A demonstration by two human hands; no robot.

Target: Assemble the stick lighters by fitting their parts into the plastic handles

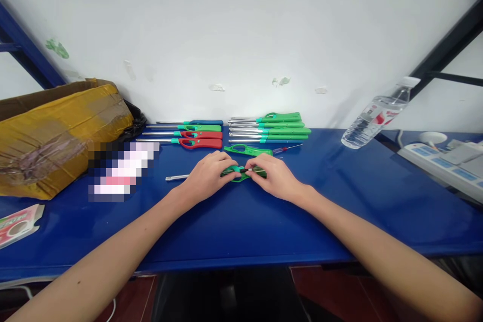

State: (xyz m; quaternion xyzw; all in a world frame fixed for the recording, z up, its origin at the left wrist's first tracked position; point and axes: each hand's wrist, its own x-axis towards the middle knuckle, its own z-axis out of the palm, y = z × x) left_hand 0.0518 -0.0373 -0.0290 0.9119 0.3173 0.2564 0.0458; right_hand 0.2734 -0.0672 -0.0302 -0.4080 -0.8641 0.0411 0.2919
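Low over the blue table, a green stick lighter [241, 177] lies between my two hands, its silver barrel [176, 178] pointing left. My left hand [211, 173] is closed on the trigger end, thumb and forefinger pinching it. At the handle end my right hand [273, 173] pinches the same lighter, its fingertips on small dark parts in the middle. The fingers hide most of the handle. Just beyond my hands are a loose green handle shell [249, 150] and a screwdriver [281, 150] with a thin shaft.
Red, green and blue lighters [202, 143] lie in a row at the back left; several mostly green ones [285, 125] are stacked beside them. A taped carton [64, 136] stands left. On the right are a tilted water bottle [377, 115] and a power strip [445, 161].
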